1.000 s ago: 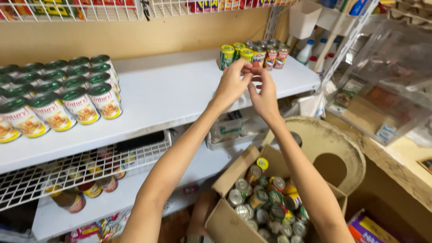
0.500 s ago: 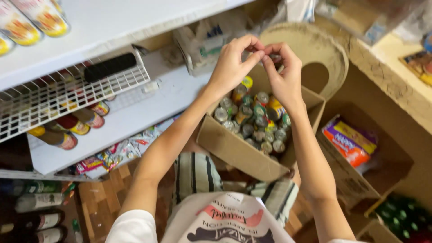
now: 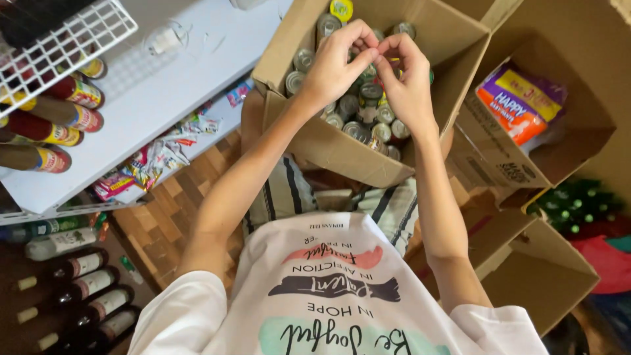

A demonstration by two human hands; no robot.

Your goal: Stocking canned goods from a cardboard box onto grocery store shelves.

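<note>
Both hands, left hand point(image 3: 335, 66) and right hand point(image 3: 409, 85), are held fingertips-together above upright cans point(image 3: 358, 108) in the cardboard box point(image 3: 342, 148); what is pinched cannot be told.

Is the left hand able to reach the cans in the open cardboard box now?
Probably yes. The left hand is right above the cans in the cardboard box, whose flaps are open. Nothing covers them; the right hand is beside it, fingertips meeting.

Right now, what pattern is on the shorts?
Stripes: pale shorts with dark lines, seen in the head view.
</note>
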